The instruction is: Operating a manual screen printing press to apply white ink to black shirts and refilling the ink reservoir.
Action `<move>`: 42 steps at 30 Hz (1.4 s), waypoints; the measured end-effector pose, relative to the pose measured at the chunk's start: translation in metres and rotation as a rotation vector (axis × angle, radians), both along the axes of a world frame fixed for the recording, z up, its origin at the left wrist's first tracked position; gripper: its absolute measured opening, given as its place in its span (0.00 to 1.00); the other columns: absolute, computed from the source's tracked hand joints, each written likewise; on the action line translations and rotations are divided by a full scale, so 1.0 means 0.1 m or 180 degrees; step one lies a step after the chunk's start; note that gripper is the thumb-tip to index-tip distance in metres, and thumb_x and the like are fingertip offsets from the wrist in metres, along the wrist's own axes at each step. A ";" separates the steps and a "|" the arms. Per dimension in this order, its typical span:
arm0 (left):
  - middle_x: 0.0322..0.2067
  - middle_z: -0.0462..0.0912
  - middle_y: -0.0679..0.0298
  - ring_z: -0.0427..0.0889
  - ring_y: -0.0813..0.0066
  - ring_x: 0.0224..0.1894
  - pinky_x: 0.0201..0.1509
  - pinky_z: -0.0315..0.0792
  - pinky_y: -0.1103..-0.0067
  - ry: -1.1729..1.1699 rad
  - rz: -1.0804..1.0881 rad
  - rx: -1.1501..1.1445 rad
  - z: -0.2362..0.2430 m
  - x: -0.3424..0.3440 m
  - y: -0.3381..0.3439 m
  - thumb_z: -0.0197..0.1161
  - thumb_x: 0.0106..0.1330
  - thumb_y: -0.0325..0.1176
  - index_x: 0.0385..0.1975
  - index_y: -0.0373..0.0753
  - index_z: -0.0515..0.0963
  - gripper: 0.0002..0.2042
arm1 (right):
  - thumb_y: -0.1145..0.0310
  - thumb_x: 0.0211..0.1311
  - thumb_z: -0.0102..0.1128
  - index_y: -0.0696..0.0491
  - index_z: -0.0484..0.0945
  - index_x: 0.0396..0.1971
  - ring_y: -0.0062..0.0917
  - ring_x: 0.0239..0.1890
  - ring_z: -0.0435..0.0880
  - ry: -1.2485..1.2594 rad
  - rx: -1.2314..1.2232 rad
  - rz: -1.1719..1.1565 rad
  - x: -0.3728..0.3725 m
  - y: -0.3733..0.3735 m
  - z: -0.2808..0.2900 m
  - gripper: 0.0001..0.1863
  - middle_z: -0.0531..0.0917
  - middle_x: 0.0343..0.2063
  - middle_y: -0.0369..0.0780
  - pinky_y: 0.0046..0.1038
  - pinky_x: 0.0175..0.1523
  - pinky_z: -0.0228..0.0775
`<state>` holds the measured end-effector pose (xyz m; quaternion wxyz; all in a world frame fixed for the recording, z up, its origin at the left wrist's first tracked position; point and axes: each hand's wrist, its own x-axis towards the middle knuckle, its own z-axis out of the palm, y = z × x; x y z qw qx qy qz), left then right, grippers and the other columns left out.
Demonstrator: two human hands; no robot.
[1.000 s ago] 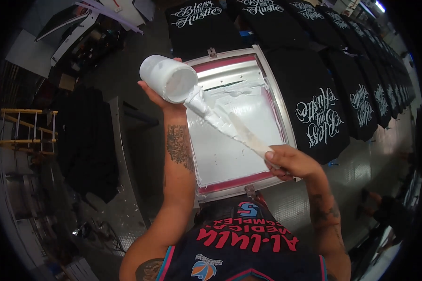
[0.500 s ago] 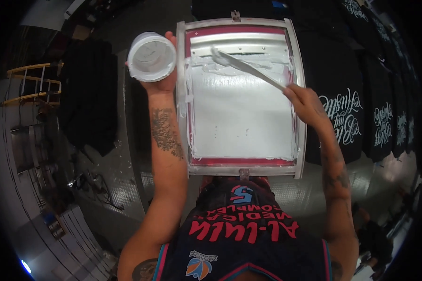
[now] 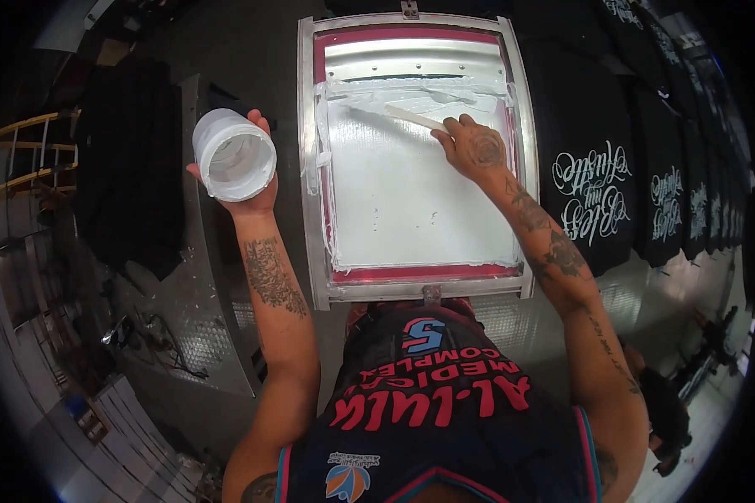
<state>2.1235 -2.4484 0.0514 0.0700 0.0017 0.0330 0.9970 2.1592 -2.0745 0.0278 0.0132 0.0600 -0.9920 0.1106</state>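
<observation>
A white plastic tub (image 3: 212,137) tilts in my left hand (image 3: 257,201), its open mouth toward me and white ink smeared round the rim and inside. My left hand wraps it from beneath and behind, left of a metal-framed printing screen (image 3: 524,176). Over the screen, my right hand (image 3: 476,149) grips a pale ink spatula (image 3: 414,117), its blade low over the upper part of the mesh; I cannot tell whether it touches. Thick white ink (image 3: 453,101) lies there in a ridged band, below a metal bar (image 3: 411,60) across the screen's far end.
Black shirts (image 3: 587,109) with white lettering lie in a row on the right. A pile of black garments (image 3: 134,168) is at the left, beyond a metal table edge (image 3: 226,310). A yellow ladder (image 3: 33,142) stands far left. Another person (image 3: 663,419) shows at lower right.
The tub in my left hand has moved left and nearer, away from the screen's edge. My right hand has swung left over the screen with the spatula. The whole view has shifted slightly.
</observation>
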 end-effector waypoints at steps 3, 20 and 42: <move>0.65 0.68 0.40 0.70 0.44 0.66 0.72 0.67 0.59 -0.0256 0.0010 -0.0053 -0.08 -0.04 -0.02 0.61 0.55 0.74 0.67 0.39 0.67 0.49 | 0.51 0.72 0.55 0.52 0.83 0.36 0.35 0.25 0.85 -0.0065 0.0077 -0.0169 0.06 -0.16 -0.04 0.19 0.82 0.27 0.42 0.36 0.31 0.77; 0.60 0.77 0.61 0.72 0.56 0.66 0.74 0.62 0.58 -0.0471 -0.0178 -0.0983 0.05 -0.37 0.12 0.41 0.60 0.81 0.62 0.48 0.75 0.45 | 0.55 0.70 0.61 0.60 0.86 0.41 0.16 0.25 0.74 -0.0116 -0.1822 -0.1349 1.19 -0.26 0.96 0.20 0.80 0.20 0.38 0.24 0.30 0.64; 0.60 0.73 0.58 0.77 0.55 0.61 0.62 0.78 0.55 0.0446 -0.0194 -0.1782 0.75 -0.13 1.60 0.59 0.56 0.75 0.68 0.44 0.62 0.47 | 0.70 0.71 0.53 0.58 0.73 0.36 0.48 0.27 0.81 0.0443 -0.0644 -0.0797 1.41 -0.29 1.53 0.07 0.79 0.25 0.48 0.45 0.34 0.73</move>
